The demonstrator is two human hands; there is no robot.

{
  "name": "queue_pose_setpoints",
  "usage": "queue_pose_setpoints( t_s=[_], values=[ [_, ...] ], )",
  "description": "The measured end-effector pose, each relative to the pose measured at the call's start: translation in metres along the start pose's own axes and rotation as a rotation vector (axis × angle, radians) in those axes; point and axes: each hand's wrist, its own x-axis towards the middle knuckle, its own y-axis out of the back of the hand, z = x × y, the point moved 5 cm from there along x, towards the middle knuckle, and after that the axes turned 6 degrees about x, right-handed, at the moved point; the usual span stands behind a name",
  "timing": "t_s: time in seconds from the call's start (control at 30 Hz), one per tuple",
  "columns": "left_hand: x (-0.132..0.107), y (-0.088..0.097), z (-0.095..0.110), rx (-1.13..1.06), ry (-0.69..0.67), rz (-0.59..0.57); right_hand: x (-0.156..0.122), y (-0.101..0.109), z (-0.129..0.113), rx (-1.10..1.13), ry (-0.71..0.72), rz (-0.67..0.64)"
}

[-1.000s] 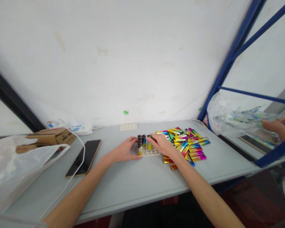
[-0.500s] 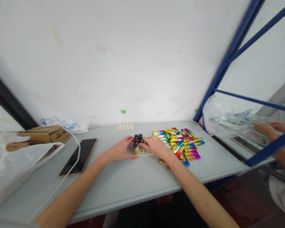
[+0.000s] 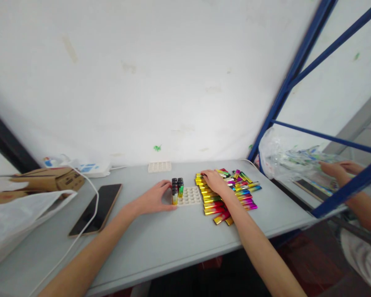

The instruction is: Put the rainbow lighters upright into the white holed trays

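Observation:
My left hand (image 3: 154, 197) curves round the left side of a white tray with round holes (image 3: 190, 196), thumb at the near corner, fingers at the far one. Several shiny lighters with black tops (image 3: 174, 192) stand upright in the tray's left columns, beside those fingers. The holes to their right show bare. My right hand (image 3: 214, 181) lies over the left part of a heap of metallic multicoloured lighters (image 3: 214, 204), its fingers bent and closed on a lighter at the heap's far left. The hand partly hides that lighter.
A second white holed tray (image 3: 159, 166) lies by the wall. To the left are a phone (image 3: 95, 209), a white cable, a cardboard box (image 3: 55, 178) and a plastic bag (image 3: 21, 218). A blue frame (image 3: 278, 99) stands at right; beyond it another person's hands (image 3: 336, 168) work.
My right hand has moved right, from the upright lighters in the tray to the heap. A green-and-yellow lighter now stands uncovered in the tray. My left hand keeps its place at the tray.

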Motion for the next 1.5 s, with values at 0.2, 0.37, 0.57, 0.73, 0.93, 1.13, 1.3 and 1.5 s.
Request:
queue_pose_setpoints(
  t_s=[0.2,0.37,0.57,0.73,0.93,1.13,1.3,1.5],
  values=[
    [0.0,-0.001,0.0,-0.004,-0.003,0.006,-0.001,0.003,0.005,0.011,0.048,0.0],
    [0.0,0.0,0.002,-0.003,0.012,-0.02,-0.003,0.001,0.006,0.026,0.073,0.032],
    [0.0,0.001,0.002,-0.003,0.003,-0.015,-0.001,0.0,0.01,0.08,0.059,0.1],
    [0.0,0.0,0.001,-0.013,-0.012,0.014,-0.001,0.012,0.009,0.266,0.101,0.229],
    [0.0,-0.001,0.0,-0.003,-0.016,0.008,-0.008,0.025,0.0,0.559,0.043,0.39],
    [-0.001,0.0,0.0,-0.001,0.008,0.002,-0.01,0.019,-0.019,0.851,-0.023,0.33],
    [-0.001,0.002,0.003,-0.007,0.001,-0.001,-0.014,0.011,-0.039,1.083,-0.02,0.093],
    [-0.001,0.003,0.004,-0.014,-0.013,0.006,-0.022,0.006,-0.063,1.275,0.045,-0.067]
  ],
)
